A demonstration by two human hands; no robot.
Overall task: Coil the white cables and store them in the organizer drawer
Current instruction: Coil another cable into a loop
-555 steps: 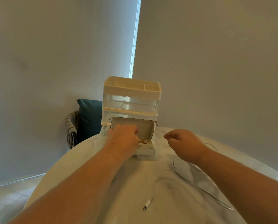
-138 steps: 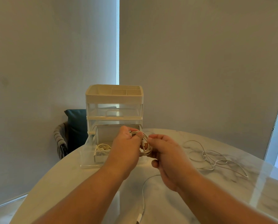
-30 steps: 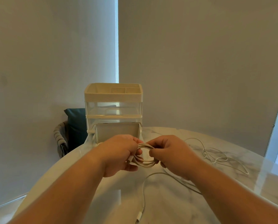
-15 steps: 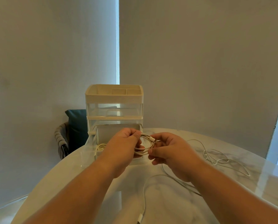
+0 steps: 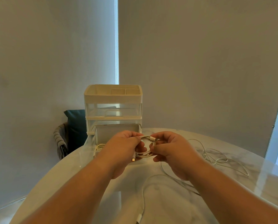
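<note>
The white cable coil [image 5: 145, 147] is up in the air between the two hands, over the table [image 5: 67, 178] and just in front of the organizer. Far on the left, behind the table, stands a chair [image 5: 60, 139] with a dark cushion [image 5: 76, 125]. Next comes the organizer [image 5: 113, 97], with a cream top and see-through sides. Its bottom drawer [image 5: 88, 147] is pulled out, and a second coil [image 5: 99, 147] lies inside it. The left hand [image 5: 122, 151] pinches the left side of the white cable coil, with its thumb and fingers curled on it. A metal plug end [image 5: 133, 159] pokes down by this hand. The right hand [image 5: 174, 154] grips the right side of the coil, with its fingers curled round it too. Under the hands a loose cable [image 5: 144, 188] lies on the table in a bend, with its plug near the bottom edge. Further right a tangled cable [image 5: 216, 156] lies on the table, well apart from the hands.
</note>
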